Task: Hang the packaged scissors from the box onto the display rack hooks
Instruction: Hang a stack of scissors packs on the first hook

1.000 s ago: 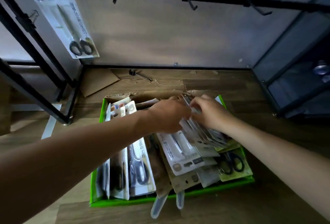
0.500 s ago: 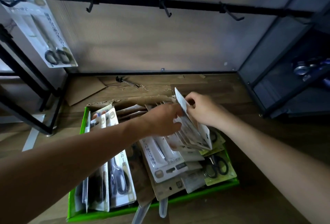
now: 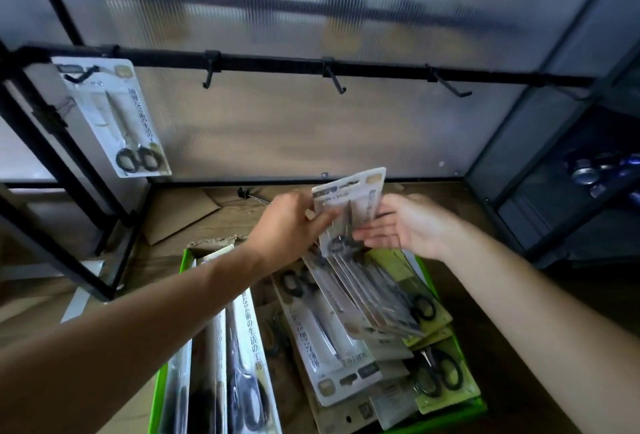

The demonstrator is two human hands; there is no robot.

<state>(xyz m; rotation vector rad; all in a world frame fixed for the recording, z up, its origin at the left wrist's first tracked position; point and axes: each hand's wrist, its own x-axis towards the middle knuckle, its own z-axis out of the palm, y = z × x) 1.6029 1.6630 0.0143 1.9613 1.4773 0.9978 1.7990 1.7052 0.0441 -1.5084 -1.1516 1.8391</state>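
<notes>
A green box (image 3: 450, 414) on the wooden floor holds several packaged scissors. My left hand (image 3: 287, 225) pinches the left edge of one white scissors package (image 3: 349, 205), held upright above the box. My right hand (image 3: 405, 225) is beside the package's right edge, palm up and fingers relaxed; they touch its lower part. The black rack bar (image 3: 277, 64) runs across above, with three bare hooks (image 3: 211, 70), (image 3: 334, 78), (image 3: 446, 83). One scissors package (image 3: 117, 118) hangs on the leftmost hook.
A loose black hook (image 3: 252, 195) and a cardboard flap (image 3: 180, 215) lie on the floor behind the box. Black frame legs (image 3: 62, 163) stand at left. A dark shelf unit (image 3: 554, 174) stands at right. A translucent ribbed panel backs the rack.
Both hands have lifted one package up out of the stack in the box. The view has tilted upward, bringing the rack bar lower in frame.
</notes>
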